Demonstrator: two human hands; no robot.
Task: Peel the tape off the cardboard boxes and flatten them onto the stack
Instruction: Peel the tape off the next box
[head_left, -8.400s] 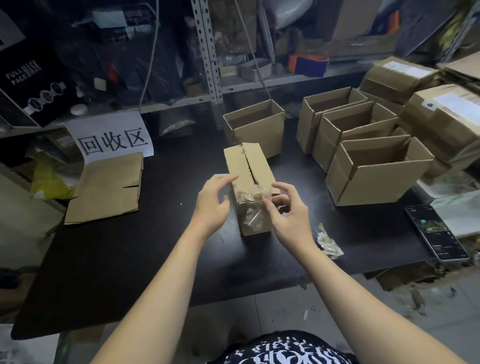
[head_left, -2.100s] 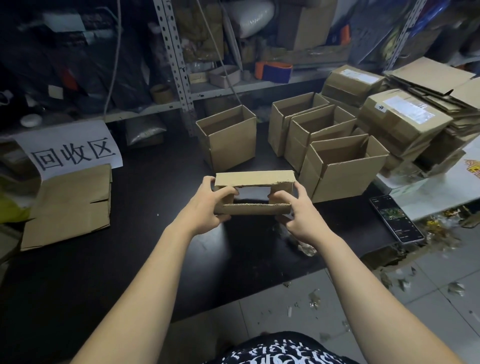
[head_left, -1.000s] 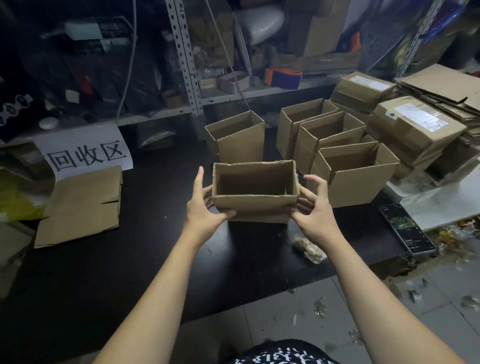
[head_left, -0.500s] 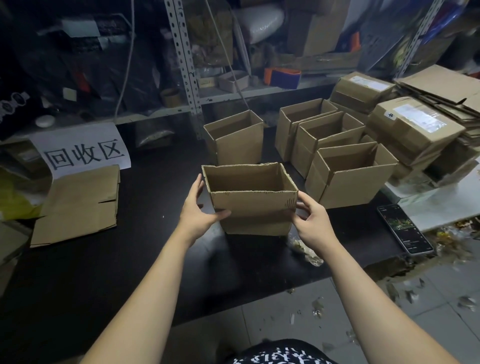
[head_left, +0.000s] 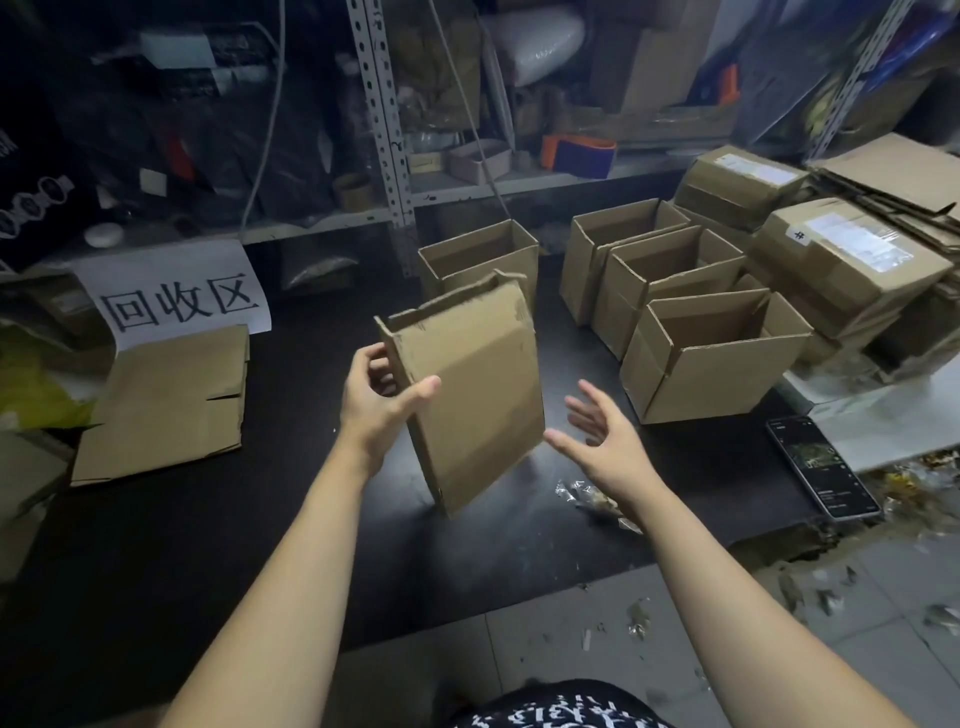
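Note:
A small brown cardboard box (head_left: 478, 384), collapsed almost flat, hangs upright above the black table (head_left: 208, 545). My left hand (head_left: 382, 400) grips its left edge, thumb across the front face. My right hand (head_left: 597, 441) is off the box, just to its right, palm up with fingers spread. A stack of flattened cardboard (head_left: 166, 400) lies at the table's left, below a white paper sign (head_left: 176, 296). A crumpled wad of peeled clear tape (head_left: 592, 496) lies on the table under my right wrist.
Several opened boxes (head_left: 717, 358) stand at the right and back of the table, one (head_left: 478, 260) right behind the held box. Sealed boxes (head_left: 841, 260) are piled far right. A phone (head_left: 821, 467) lies near the right edge. Metal shelving (head_left: 384, 130) rises behind. Tape scraps litter the floor.
The open box has been pressed flat and turned upright. My right hand has let go of it and drawn back to the right; my left hand keeps hold.

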